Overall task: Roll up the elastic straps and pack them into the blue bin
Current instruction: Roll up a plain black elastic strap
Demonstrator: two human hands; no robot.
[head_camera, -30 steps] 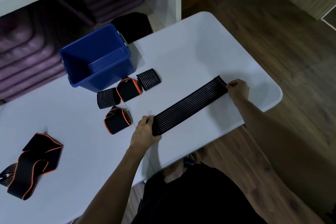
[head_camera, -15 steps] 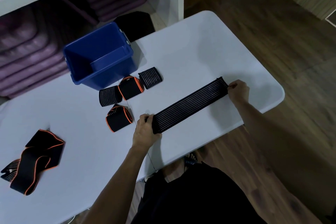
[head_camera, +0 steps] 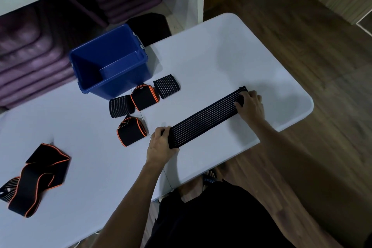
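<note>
Strap in hand: striped strap [head_camera: 205, 118], black with thin pale lines, laid flat and stretched diagonally across the white counter [head_camera: 221, 50], pretty much in front of me.
Left hand: my left hand [head_camera: 161, 145] grips the near end of it, fingers curled round the edge, thumb on the counter side.
Right hand: my right hand [head_camera: 250, 104] is on the far end, fingers bent down over it and pinching the end, which looks like it's folded over a bit under my fingers.
Bin: blue bin [head_camera: 109, 62] sits at the back of the counter, past the rolls, and I can see straight down to its bare floor.
Rolled ones: four rolls sit between the bin and the long strap. Striped roll [head_camera: 121, 106] touching an orange-edged roll [head_camera: 144, 97], then another striped roll [head_camera: 166, 86] just beside that, all right against the front of the bin. A second orange-edged roll [head_camera: 131, 131] sits nearer me, close to my left hand.
Loose pile: off to my left, well apart from everything, an orange-trimmed strap [head_camera: 43, 175] lies crumpled, with a striped bit [head_camera: 8, 189] poking out under it at the counter edge.
Behind the counter: purple mats [head_camera: 30, 62] stacked on a shelf.
</note>
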